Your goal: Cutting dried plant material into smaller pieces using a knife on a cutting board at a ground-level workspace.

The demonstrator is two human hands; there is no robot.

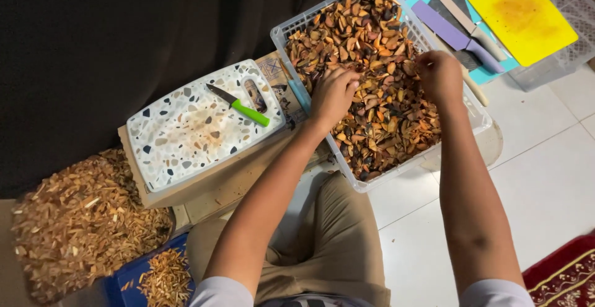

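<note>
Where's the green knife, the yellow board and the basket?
Knife [250, 112], head view, on its green handle.
Yellow board [520, 16], head view, on its middle.
Basket [414, 163], head view, on its near rim.

Both arms bare, extended forward over white basket [477, 112]. Left hand [333, 95] palm down, fingers curled at basket middle; right hand [439, 74] curled, near basket's right rim.

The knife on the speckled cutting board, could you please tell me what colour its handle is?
Bright green, with a dark blade; the knife shows best in the head view.
</note>
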